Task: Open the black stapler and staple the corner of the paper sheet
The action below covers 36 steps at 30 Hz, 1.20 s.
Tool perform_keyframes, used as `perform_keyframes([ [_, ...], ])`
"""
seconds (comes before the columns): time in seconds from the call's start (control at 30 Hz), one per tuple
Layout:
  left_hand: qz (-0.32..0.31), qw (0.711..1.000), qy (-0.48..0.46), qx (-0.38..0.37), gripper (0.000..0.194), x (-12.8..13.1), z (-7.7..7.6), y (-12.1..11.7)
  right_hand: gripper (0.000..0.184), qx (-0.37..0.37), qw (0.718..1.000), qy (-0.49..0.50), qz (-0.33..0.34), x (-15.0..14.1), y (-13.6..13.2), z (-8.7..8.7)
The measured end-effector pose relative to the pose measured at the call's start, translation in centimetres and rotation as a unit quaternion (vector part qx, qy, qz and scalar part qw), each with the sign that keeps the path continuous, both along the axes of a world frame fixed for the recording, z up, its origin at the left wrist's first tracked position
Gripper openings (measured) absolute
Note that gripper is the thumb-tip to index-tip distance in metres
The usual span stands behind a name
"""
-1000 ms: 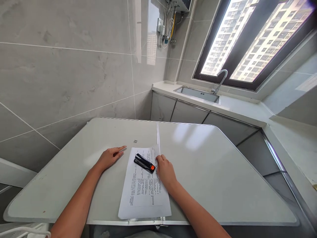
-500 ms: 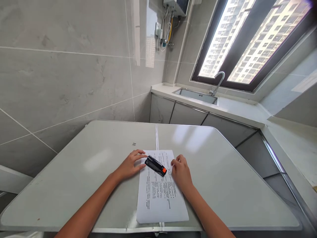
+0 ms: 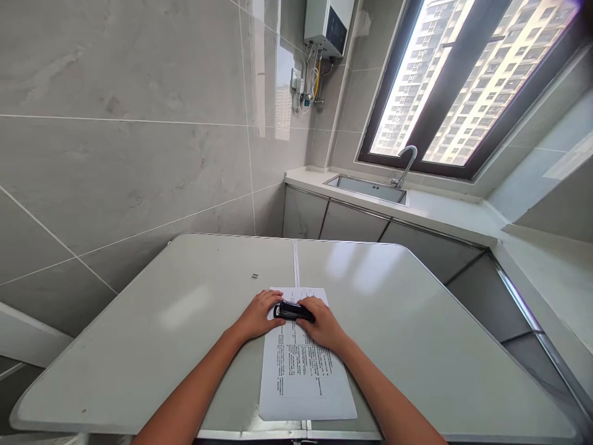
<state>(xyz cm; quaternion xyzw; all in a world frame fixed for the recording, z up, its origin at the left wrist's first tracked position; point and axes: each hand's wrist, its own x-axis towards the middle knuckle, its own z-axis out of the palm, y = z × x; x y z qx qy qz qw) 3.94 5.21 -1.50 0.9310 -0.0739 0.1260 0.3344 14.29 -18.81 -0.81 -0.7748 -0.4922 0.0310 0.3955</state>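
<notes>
Over the desk (image 3: 417, 346), we reach inward from both sides, our left hand (image 3: 257, 316) and right hand (image 3: 323, 322) facing each other, fingers curled firmly round opposite ends of the black stapler (image 3: 291, 311), thumbs nearer us. It sits above the printed paper's (image 3: 306, 377) far part, long axis running left to right, right end slightly nearer; we cannot tell its front.

Hands (image 3: 258, 316): two were in view
Stapler (image 3: 293, 310): one was counted
Paper (image 3: 308, 398): one top sheet showed; whether others lay beneath could not be told
Small dark strips (image 3: 254, 275): two were visible
Table panels (image 3: 393, 346): two were visible
Sink (image 3: 365, 187): one was visible
Faucet (image 3: 408, 162): one was visible
Window panes (image 3: 412, 93): two were visible
Wall unit (image 3: 324, 28): one showed
</notes>
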Motion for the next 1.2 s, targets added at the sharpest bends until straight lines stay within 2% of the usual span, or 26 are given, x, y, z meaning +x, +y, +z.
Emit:
perform_keyframes([
  [0.13,0.004,0.999,0.031,-0.005,0.049,-0.2,0.4,0.0,0.034,0.018,0.999,0.011,-0.038,1.3,-0.4,-0.4],
  [0.37,0.008,1.0,0.029,0.0,0.045,-0.1,-0.1,-0.2,0.036,0.02,0.997,0.051,-0.05,2.0,-0.6,-0.9],
  [0.53,0.019,0.999,0.036,0.006,0.041,0.2,-0.4,-0.5,0.047,0.047,0.994,0.082,-0.053,2.0,-0.9,-0.2],
  [0.57,0.021,0.999,0.032,0.003,0.039,0.3,-0.4,-0.5,0.044,0.068,0.993,0.073,-0.061,2.0,-1.0,0.0],
  [0.67,0.018,1.0,0.016,-0.017,0.032,0.4,-0.3,-0.5,0.012,0.153,0.983,0.054,-0.092,2.1,-1.5,0.6],
  [0.77,0.011,0.999,0.015,-0.047,0.032,0.5,-0.1,-0.5,0.036,0.19,0.971,0.055,-0.134,2.1,-2.0,0.8],
  [0.83,0.017,0.997,0.021,-0.071,0.032,0.5,-0.1,-0.4,0.038,0.183,0.969,0.052,-0.155,2.0,-2.3,0.7],
  [1.03,0.034,0.986,0.039,-0.158,0.028,0.8,0.0,-0.1,0.042,0.156,0.971,0.084,-0.163,2.4,-2.1,-0.1],
  [1.2,0.048,0.98,0.049,-0.187,0.03,0.9,0.1,0.0,0.045,0.149,0.963,0.128,-0.184,2.7,-2.1,-0.8],
])
